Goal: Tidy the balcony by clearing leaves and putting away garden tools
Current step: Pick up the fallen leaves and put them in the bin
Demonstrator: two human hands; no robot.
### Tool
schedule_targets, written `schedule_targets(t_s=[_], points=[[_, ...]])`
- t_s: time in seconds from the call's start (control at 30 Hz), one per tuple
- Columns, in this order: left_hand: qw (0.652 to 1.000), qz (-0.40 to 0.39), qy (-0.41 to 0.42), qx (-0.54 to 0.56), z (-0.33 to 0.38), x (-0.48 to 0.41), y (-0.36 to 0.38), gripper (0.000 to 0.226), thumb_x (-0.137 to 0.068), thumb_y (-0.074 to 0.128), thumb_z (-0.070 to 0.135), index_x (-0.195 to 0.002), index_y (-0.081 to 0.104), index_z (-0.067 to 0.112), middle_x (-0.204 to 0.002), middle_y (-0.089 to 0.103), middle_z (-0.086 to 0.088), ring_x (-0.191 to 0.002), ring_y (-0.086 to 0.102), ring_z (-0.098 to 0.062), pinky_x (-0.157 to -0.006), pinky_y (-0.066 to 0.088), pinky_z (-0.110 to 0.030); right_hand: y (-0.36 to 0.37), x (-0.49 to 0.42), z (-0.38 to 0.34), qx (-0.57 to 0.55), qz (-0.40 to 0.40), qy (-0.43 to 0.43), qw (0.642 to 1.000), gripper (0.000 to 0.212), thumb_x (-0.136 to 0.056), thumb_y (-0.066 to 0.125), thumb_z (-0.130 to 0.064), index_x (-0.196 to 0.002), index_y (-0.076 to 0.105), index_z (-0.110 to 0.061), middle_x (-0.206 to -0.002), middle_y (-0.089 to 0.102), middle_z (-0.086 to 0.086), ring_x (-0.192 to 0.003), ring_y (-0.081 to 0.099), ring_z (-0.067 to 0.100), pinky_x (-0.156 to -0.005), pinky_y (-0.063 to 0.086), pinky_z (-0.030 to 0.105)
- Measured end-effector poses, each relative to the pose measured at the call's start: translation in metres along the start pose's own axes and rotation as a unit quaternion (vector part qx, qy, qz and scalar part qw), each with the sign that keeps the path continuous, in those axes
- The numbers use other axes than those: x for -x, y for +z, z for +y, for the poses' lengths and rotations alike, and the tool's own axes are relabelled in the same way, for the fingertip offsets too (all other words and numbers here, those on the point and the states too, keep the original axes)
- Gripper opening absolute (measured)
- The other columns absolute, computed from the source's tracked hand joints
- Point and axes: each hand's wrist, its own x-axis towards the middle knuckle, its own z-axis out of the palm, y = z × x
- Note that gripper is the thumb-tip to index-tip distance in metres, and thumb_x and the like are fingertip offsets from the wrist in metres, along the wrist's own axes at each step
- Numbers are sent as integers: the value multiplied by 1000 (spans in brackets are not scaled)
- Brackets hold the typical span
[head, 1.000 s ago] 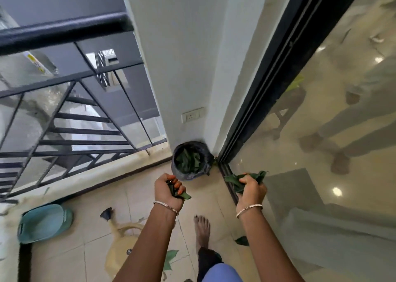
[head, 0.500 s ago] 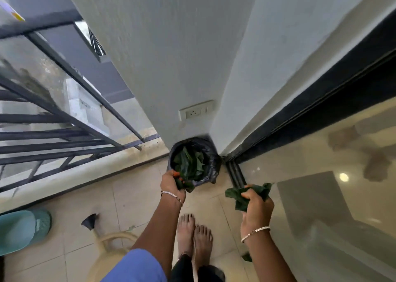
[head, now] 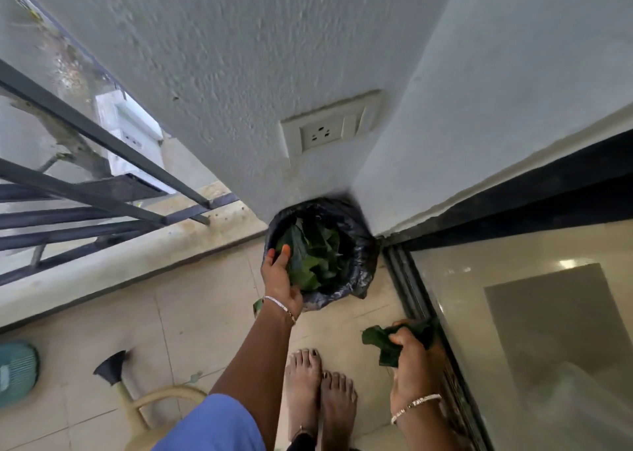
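head view, looking down into the balcony corner. i see a bin (head: 358, 272) lined with a black bag, standing on the floor tiles (head: 191, 317) right where the two white walls meet, below a wall socket (head: 329, 127). the bin holds a heap of green leaves (head: 320, 252).

my operator's left hand (head: 279, 277) reaches over the near rim of the bin. its fingers (head: 286, 250) lie fairly straight and loose, touching the top of the heap and pinching nothing that i can make out. a stray leaf (head: 257, 305) shows on the floor just behind that wrist.

the right hand (head: 412, 360) hangs lower, near the sliding door track (head: 407, 279), well apart from the bin. its fingers are curled tight round a crumpled bunch of leaves (head: 378, 339).

two bare feet (head: 322, 389) stand between the arms. to the left, a beige watering can (head: 150, 404) lies on the tiles, with a teal object (head: 17, 372) at the frame edge. the dark railing (head: 102, 135) runs along the left, and the glass door (head: 531, 313) along the right.
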Motion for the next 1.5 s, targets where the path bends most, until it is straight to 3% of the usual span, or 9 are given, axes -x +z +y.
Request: schedule_targets(t_s=[0.17,0.4,0.47,0.6,0.67,0.83,1.1,1.23,1.5], points=[[999,-3,34,-33,11,41,-16,44,-97,55,31,-139,44,30,-129,60,5,-110,59,-8,-86,50,-27,37,-22,8,78,-33,25,996,20,-81,60,10,-89,65,-8,-82,65,8,-68,62,21,-56,53,31],[991,14,73,-112,18,71,-45,39,-96,54,36,-135,48,37,-135,51,11,-130,43,-12,-114,29,-41,127,-67,37,233,-132,-54,962,22,-70,70,-22,-90,63,-29,-85,69,3,-80,67,29,-77,57,44],[989,13,81,-121,17,69,-49,38,-95,55,36,-132,50,36,-138,49,8,-130,44,-13,-113,31,-43,152,-95,63,277,-186,-54,941,43,-60,74,-32,-100,58,-34,-98,69,5,-91,67,32,-83,57,52],[992,40,81,-87,17,59,-58,33,-97,53,30,-129,53,34,-132,52,12,-130,46,-16,-112,34,-46,187,-123,86,336,-281,-1,899,126,-39,88,-38,-146,25,-21,-142,45,10,-124,51,33,-104,45,50],[993,59,75,-66,17,59,-66,32,-98,52,28,-130,54,32,-130,53,11,-130,46,-18,-111,36,-46,190,-121,84,327,-276,15,904,140,-29,86,-45,-149,16,-26,-148,38,9,-128,46,34,-104,44,53],[994,86,60,-28,25,91,-74,36,-98,51,29,-133,53,29,-130,55,6,-130,47,-21,-108,38,-46,143,-76,55,321,-229,-83,915,90,-69,83,-25,-145,34,-20,-143,45,9,-122,53,28,-102,47,47],[995,91,43,27,61,199,-79,36,-97,51,32,-132,53,27,-126,56,8,-127,48,-22,-107,39,-48,45,45,2,228,-165,-68,957,44,-80,72,-13,-122,59,-20,-126,61,9,-99,63,20,-87,56,48],[993,88,49,63,94,273,-79,35,-98,48,28,-133,52,26,-126,56,6,-127,49,-22,-108,38,-49,12,129,-49,177,-192,-62,963,39,-85,64,-2,-122,58,-14,-111,61,4,-94,61,18,-64,53,28],[985,43,112,125,146,421,-92,35,-97,51,27,-132,52,27,-124,55,5,-128,48,-21,-106,37,-46,-38,261,-138,189,-289,-154,926,32,-84,60,5,-110,58,-13,-89,64,8,-70,61,16,-51,51,23]])
